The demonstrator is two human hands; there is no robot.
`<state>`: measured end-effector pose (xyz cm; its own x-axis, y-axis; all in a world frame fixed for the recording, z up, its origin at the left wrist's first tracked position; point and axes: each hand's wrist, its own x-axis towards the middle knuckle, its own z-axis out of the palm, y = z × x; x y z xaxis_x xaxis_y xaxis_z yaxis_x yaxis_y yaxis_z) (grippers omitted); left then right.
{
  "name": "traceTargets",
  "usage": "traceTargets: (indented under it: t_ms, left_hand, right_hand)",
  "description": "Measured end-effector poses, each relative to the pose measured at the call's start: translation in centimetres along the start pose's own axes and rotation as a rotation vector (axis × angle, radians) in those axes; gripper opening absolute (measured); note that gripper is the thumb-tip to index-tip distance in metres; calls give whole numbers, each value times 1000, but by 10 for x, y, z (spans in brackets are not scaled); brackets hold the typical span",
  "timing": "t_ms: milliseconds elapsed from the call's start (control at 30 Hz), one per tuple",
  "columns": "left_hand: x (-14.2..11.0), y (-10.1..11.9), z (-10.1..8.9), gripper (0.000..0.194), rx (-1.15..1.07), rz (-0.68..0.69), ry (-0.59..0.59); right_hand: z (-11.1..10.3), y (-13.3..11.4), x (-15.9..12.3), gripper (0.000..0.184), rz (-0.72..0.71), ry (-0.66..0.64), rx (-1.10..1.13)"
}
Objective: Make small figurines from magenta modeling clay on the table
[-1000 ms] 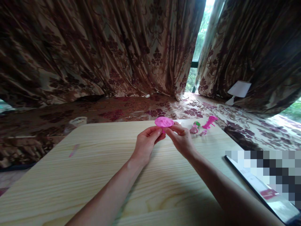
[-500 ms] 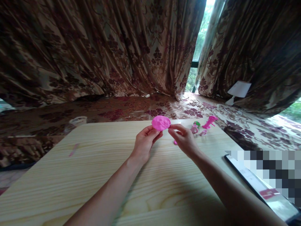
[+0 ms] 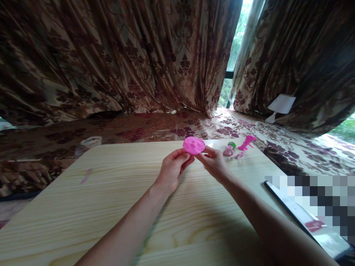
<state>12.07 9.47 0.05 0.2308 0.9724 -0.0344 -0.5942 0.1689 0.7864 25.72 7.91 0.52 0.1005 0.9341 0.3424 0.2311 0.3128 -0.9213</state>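
A flattened round of bright pink modelling clay (image 3: 193,145), with a bumpy face, is held up above the far part of the table. My left hand (image 3: 174,166) pinches its lower left edge between thumb and fingers. At its lower right edge, my right hand (image 3: 215,162) has thumb and index finger on the clay, closed on the rim. The fingers hide part of the clay's lower edge.
On the wooden table (image 3: 116,207), to the right, stand a pink toy press (image 3: 246,142), a small pink piece (image 3: 239,155), a pink cup-like piece (image 3: 228,150) and a green item (image 3: 232,145). A pink strip (image 3: 86,176) lies left; a tablet-like device (image 3: 296,214) lies right.
Both hands and the clay have shifted slightly right. My right hand's thumb and finger have moved from the clay's right side to its lower right edge.
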Motion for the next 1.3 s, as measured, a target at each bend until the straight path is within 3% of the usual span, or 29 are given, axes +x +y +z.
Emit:
traceTargets:
  t_ms: [400,667,1000,1167,1300]
  left_hand:
    - [2,1,-1,13,-132,-137,-31]
    - [2,0,-4,14,-204,-311,-93]
    - [3,0,-5,7,-207,-267,-30]
    - [3,0,-4,6,-126,-205,21]
    - [1,1,-2,5,-57,-183,67]
  right_hand:
    - [2,5,-2,28,12,-90,166]
    - [4,9,-2,25,-25,-63,100]
    - [8,6,-3,21,20,16,272]
    - [5,5,-1,21,17,2,159]
    - [6,9,2,17,-105,27,58]
